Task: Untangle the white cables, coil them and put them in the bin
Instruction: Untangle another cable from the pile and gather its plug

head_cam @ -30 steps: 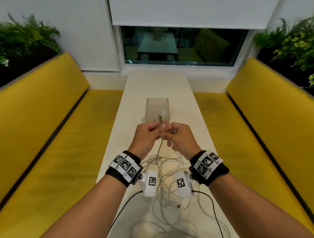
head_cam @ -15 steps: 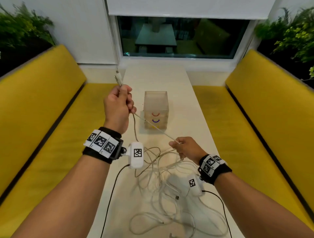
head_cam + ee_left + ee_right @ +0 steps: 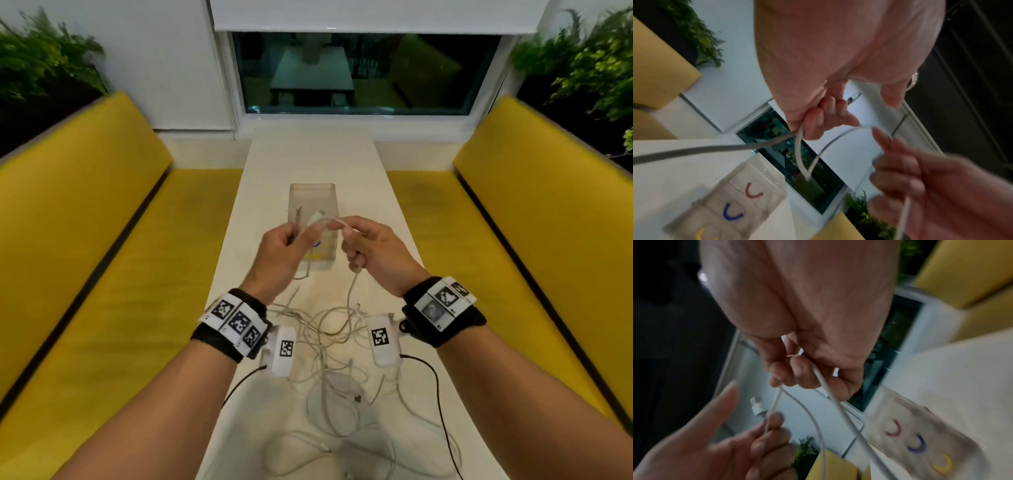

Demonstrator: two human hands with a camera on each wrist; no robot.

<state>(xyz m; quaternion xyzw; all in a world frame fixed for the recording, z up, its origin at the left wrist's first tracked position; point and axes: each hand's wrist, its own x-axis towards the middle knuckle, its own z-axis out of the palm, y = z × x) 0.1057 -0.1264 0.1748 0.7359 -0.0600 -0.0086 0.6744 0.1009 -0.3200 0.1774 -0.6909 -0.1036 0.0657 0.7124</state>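
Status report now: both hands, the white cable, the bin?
Left hand and right hand both grip one white cable, looped between. Rest tangled on table. Bin beyond, unobstructed.

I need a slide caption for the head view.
Both hands hold one white cable above the tangle, before the bin.

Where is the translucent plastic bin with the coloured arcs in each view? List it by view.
Head: translucent plastic bin at centre, on the white table, behind both hands.
Left wrist: bin at bottom left, arcs facing the camera.
Right wrist: bin at lower right, blurred.
Shared landmark: the dark window.
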